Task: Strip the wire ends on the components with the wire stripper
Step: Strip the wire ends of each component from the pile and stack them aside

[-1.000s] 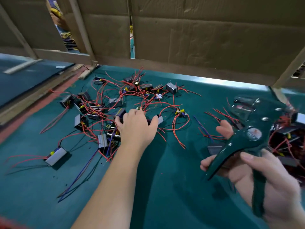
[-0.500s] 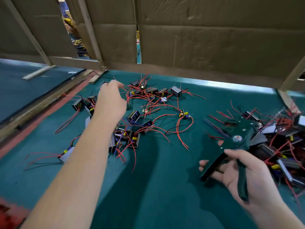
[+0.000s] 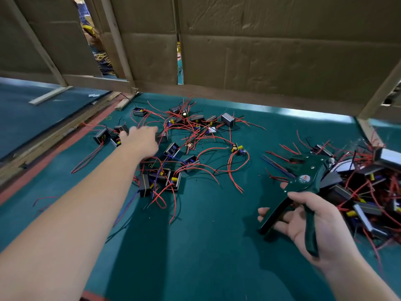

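Note:
Several small black components with red wires (image 3: 173, 168) lie scattered on the green table (image 3: 206, 246). My left hand (image 3: 141, 139) is stretched out over the left side of this pile, fingers bent down beside a black component (image 3: 121, 128); motion blur hides whether it grips anything. My right hand (image 3: 314, 224) holds the dark green wire stripper (image 3: 303, 181) by its spread handles. The stripper's jaws point up and away, just left of a second heap of components (image 3: 368, 183).
A cardboard wall on wooden framing (image 3: 260, 51) closes off the back of the table. A wooden rail (image 3: 54, 135) borders the left side, and a wooden post (image 3: 368, 131) stands at the back right. Loose red wires (image 3: 234, 164) trail across the middle.
My left hand has left the middle of the pile and reached farther out to its left side. My right hand has lowered the wire stripper toward the table.

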`<act>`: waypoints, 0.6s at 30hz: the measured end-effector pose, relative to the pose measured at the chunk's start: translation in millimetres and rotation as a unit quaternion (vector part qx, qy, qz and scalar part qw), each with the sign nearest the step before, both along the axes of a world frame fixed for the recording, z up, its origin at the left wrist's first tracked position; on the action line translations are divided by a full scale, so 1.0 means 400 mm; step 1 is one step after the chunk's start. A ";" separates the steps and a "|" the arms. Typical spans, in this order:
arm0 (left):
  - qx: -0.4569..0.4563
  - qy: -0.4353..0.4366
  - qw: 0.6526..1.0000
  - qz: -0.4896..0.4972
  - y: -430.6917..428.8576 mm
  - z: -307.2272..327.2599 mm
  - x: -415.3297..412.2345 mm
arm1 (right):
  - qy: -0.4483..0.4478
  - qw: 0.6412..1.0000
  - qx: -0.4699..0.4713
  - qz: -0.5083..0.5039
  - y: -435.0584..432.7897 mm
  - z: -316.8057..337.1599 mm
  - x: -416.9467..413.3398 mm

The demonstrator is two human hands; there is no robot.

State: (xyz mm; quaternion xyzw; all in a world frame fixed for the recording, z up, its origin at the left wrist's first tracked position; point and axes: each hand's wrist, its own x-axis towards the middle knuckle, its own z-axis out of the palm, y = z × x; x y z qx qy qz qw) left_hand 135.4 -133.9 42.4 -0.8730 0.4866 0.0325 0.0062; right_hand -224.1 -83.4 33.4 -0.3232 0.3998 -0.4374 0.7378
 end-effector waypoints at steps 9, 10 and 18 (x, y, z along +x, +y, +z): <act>-0.285 -0.028 0.957 -0.041 0.002 0.024 -0.022 | -0.010 1.000 -0.003 0.011 0.002 0.000 0.001; -0.329 -0.007 0.941 -0.080 0.008 0.039 -0.038 | -0.015 1.000 -0.001 0.012 0.002 0.001 0.002; -0.467 0.005 0.848 -0.252 0.070 0.154 -0.227 | -0.038 0.999 0.007 0.034 0.004 0.014 -0.002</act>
